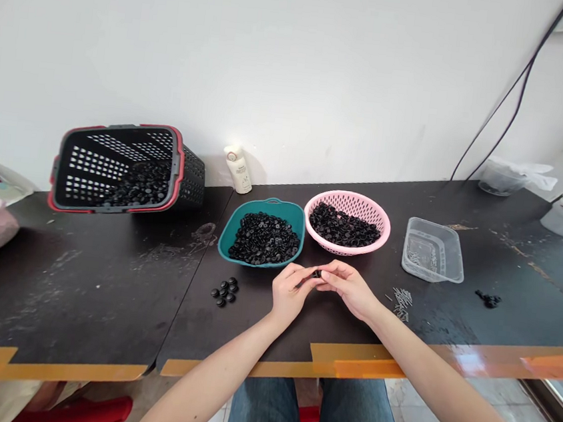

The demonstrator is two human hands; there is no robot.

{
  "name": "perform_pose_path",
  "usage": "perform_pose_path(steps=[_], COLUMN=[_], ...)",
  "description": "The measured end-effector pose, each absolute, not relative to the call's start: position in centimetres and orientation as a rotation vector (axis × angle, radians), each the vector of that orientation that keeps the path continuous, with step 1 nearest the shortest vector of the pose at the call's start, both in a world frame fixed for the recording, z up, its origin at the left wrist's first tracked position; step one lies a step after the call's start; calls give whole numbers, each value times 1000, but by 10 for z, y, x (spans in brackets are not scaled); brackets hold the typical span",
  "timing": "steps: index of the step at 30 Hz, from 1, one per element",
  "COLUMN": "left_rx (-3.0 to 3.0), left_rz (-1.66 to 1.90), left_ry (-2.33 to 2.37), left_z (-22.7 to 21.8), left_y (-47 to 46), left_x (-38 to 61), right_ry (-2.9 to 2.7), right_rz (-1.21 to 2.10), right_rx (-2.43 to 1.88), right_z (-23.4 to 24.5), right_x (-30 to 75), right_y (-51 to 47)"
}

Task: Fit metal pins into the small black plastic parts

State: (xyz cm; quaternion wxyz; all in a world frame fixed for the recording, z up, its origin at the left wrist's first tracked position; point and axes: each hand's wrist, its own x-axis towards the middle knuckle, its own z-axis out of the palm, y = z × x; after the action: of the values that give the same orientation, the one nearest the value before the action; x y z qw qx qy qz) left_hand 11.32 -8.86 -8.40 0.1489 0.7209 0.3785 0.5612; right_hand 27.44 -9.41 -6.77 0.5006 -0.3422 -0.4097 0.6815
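Observation:
My left hand (291, 294) and my right hand (346, 286) meet in front of the baskets, fingers closed together on a small black part (318, 274). Fingertips cover most of it, so its exact kind does not show. Just behind my left hand stands a teal basin (227, 232) filled with small round black pieces. Beyond my right hand is a pink perforated basket (379, 216) holding more small black parts. To the left on the table lies a group of several round black pieces (225, 292). Right of my right hand is a loose pile of thin metal pins (402, 303).
A clear plastic container (450, 261) with some pins stands at right, near a few black parts (488, 299). A grey-red basket (192, 175) of black pieces lies tilted at left, beside a white bottle (238, 169). Orange tape (285, 370) lines the table's front edge.

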Motion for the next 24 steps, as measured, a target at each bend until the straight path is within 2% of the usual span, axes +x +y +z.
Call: perform_pose_path(steps=[24], left_rx=[2128], left_rz=[1600], left_ry=[1041], left_z=[-88], left_y=[-88], left_x=[112], right_ry=[-979], right_rz=[1783], right_rx=[-819], right_z=[-67], right_x=[282], right_y=[-90])
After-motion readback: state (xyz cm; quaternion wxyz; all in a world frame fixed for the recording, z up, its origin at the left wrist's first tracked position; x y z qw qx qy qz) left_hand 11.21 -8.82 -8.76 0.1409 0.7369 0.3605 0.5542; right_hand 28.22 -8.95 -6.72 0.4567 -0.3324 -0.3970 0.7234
